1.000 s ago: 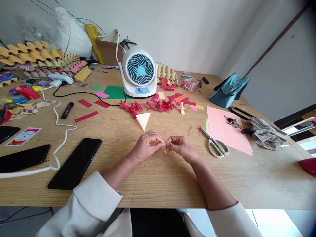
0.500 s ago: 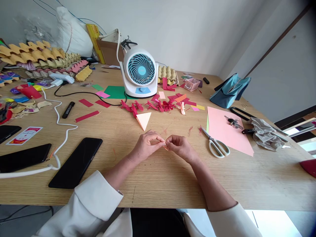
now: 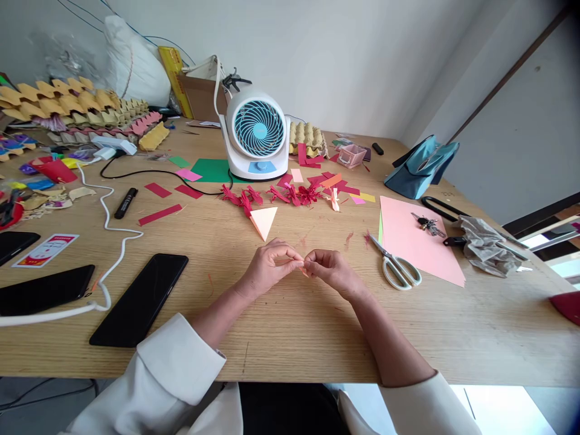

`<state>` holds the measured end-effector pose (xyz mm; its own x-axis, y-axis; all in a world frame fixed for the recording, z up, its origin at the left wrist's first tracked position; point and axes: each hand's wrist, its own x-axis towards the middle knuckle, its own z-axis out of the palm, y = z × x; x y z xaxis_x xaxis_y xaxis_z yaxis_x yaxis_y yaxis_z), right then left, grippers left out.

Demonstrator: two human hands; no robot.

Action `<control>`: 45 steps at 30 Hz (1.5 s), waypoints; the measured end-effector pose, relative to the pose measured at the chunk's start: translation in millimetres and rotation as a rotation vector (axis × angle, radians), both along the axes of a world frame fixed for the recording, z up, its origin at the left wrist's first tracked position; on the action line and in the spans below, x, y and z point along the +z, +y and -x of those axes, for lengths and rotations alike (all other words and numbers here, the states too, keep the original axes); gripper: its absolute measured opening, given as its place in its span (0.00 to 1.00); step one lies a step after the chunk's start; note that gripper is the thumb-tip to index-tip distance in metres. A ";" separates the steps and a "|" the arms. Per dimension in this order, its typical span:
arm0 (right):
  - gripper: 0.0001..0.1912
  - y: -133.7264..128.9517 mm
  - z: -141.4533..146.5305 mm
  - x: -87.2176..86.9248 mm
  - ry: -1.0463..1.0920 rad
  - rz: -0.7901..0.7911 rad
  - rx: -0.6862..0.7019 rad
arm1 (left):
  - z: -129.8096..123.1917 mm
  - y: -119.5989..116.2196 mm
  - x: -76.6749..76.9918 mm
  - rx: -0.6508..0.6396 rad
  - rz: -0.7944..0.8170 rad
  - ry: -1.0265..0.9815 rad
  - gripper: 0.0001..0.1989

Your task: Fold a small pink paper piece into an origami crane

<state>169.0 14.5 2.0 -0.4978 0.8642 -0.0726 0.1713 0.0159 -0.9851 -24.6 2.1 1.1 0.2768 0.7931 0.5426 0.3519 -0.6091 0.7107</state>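
My left hand (image 3: 275,266) and my right hand (image 3: 329,270) meet fingertip to fingertip over the wooden table (image 3: 290,332). Both pinch a tiny piece of light orange paper (image 3: 304,271), mostly hidden by the fingers. Just beyond my left hand lies a folded cream paper triangle (image 3: 264,223). Behind it runs a row of crumpled red paper pieces (image 3: 293,194), with a pale peach one (image 3: 335,199) at its right end. White-handled scissors (image 3: 399,269) rest to the right of my right hand, lying partly open.
A white fan (image 3: 259,133) stands at the back centre. On the left are a black phone (image 3: 139,299), a marker (image 3: 125,203) and a white cable (image 3: 122,254). Pink paper sheets (image 3: 408,235) with keys (image 3: 429,225) and a blue bag (image 3: 421,169) lie to the right.
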 end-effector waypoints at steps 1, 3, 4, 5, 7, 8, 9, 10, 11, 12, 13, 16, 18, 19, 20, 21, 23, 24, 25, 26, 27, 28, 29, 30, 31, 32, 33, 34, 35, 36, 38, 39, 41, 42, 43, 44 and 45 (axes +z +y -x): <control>0.13 -0.5 0.7 0.6 -0.015 -0.009 -0.010 | -0.2 0.0 -0.5 0.006 0.010 0.002 0.03; 0.11 -1.7 2.5 1.7 -0.047 -0.027 -0.040 | -0.7 0.0 -1.9 0.025 0.030 0.000 0.03; 0.11 -2.3 3.5 2.1 -0.060 -0.036 -0.058 | -1.1 0.0 -2.6 0.034 0.037 -0.004 0.03; 0.11 -2.7 4.4 2.4 -0.069 -0.045 -0.076 | -1.4 0.0 -3.2 0.040 0.043 -0.009 0.03; 0.11 -3.2 5.7 2.6 -0.068 -0.060 -0.097 | -1.8 -0.1 -3.8 0.047 0.049 -0.017 0.03; 0.11 -3.3 5.9 2.5 -0.062 -0.061 -0.100 | -2.0 -0.2 -3.8 0.049 0.048 -0.018 0.03; 0.11 -3.1 5.9 2.3 -0.054 -0.057 -0.101 | -2.1 -0.3 -3.6 0.049 0.045 -0.019 0.03; 0.11 -2.9 5.7 2.1 -0.043 -0.048 -0.099 | -2.2 -0.4 -3.3 0.049 0.038 -0.019 0.03; 0.12 -2.5 5.4 1.8 -0.029 -0.035 -0.094 | -2.3 -0.6 -2.9 0.050 0.028 -0.019 0.03; 0.12 -2.0 5.0 1.5 -0.014 -0.022 -0.092 | -2.3 -0.7 -2.5 0.048 0.017 -0.018 0.03; 0.13 -1.5 4.6 1.4 0.001 -0.010 -0.090 | -2.3 -0.9 -2.2 0.045 0.006 -0.016 0.04; 0.17 -0.3 3.5 2.1 0.048 0.034 -0.080 | -2.0 -0.9 -1.9 0.029 -0.025 -0.007 0.04; 0.19 0.1 3.0 3.2 0.075 0.079 -0.073 | -1.7 -0.6 -2.1 0.019 -0.051 0.001 0.04; 0.19 0.2 2.9 3.8 0.088 0.102 -0.073 | -1.6 -0.5 -2.3 0.019 -0.067 0.007 0.04; 0.20 0.2 2.7 4.2 0.100 0.121 -0.075 | -1.5 -0.4 -2.4 0.020 -0.084 0.016 0.04; 0.20 0.2 2.7 4.4 0.109 0.137 -0.080 | -1.5 -0.3 -2.4 0.025 -0.103 0.027 0.04; 0.20 -0.1 2.7 4.2 0.123 0.163 -0.087 | -1.8 -0.5 -2.2 0.039 -0.137 0.053 0.05; 0.20 -0.4 2.8 4.0 0.131 0.177 -0.090 | -2.0 -0.7 -2.0 0.045 -0.151 0.066 0.05; 0.20 -0.7 3.0 3.6 0.138 0.193 -0.095 | -2.3 -1.0 -1.8 0.053 -0.165 0.075 0.05; 0.19 -1.0 3.2 3.3 0.146 0.211 -0.099 | -2.5 -1.2 -1.5 0.059 -0.176 0.082 0.05; 0.19 -1.2 3.4 3.1 0.155 0.228 -0.104 | -2.8 -1.3 -1.4 0.064 -0.185 0.086 0.05; 0.19 -1.4 3.6 3.0 0.164 0.242 -0.107 | -2.9 -1.4 -1.4 0.068 -0.191 0.087 0.05; 0.19 -1.5 3.7 3.0 0.172 0.250 -0.108 | -2.9 -1.3 -1.4 0.072 -0.191 0.084 0.05; 0.19 -1.5 3.7 3.2 0.180 0.251 -0.111 | -2.8 -1.1 -1.7 0.074 -0.185 0.080 0.05; 0.19 -1.4 3.7 3.6 0.186 0.242 -0.114 | -2.5 -0.9 -2.0 0.074 -0.173 0.077 0.04; 0.19 -1.3 3.6 4.1 0.189 0.224 -0.119 | -2.1 -0.7 -2.4 0.073 -0.159 0.072 0.03; 0.19 -1.2 3.6 4.8 0.189 0.201 -0.125 | -1.6 -0.4 -2.9 0.073 -0.144 0.064 0.03; 0.20 -1.1 3.4 5.7 0.187 0.179 -0.127 | -1.0 -0.2 -3.3 0.073 -0.132 0.057 0.02; 0.20 -1.2 3.3 6.6 0.183 0.160 -0.122 | -0.3 0.0 -3.6 0.071 -0.125 0.050 0.02; 0.20 -1.3 3.2 7.4 0.178 0.147 -0.111 | 0.4 0.2 -3.7 0.066 -0.122 0.047 0.02; 0.19 -1.7 3.0 8.4 0.172 0.137 -0.074 | 1.7 0.4 -3.7 0.052 -0.134 0.047 0.02; 0.19 -1.9 2.9 8.3 0.171 0.135 -0.057 | 2.2 0.5 -3.6 0.043 -0.146 0.051 0.03; 0.18 -2.1 2.9 7.0 0.171 0.129 -0.043 | 2.8 0.6 -3.2 0.029 -0.175 0.063 0.03; 0.18 -2.0 3.0 5.8 0.172 0.128 -0.043 | 2.8 0.6 -3.0 0.024 -0.188 0.069 0.03; 0.18 -1.9 3.0 4.6 0.175 0.130 -0.046 | 2.6 0.5 -2.9 0.022 -0.199 0.077 0.03; 0.18 -1.8 3.1 3.5 0.180 0.133 -0.047 | 2.4 0.3 -2.9 0.023 -0.206 0.084 0.03; 0.18 -1.7 3.2 2.7 0.188 0.137 -0.045 | 2.1 0.0 -2.9 0.031 -0.205 0.087 0.02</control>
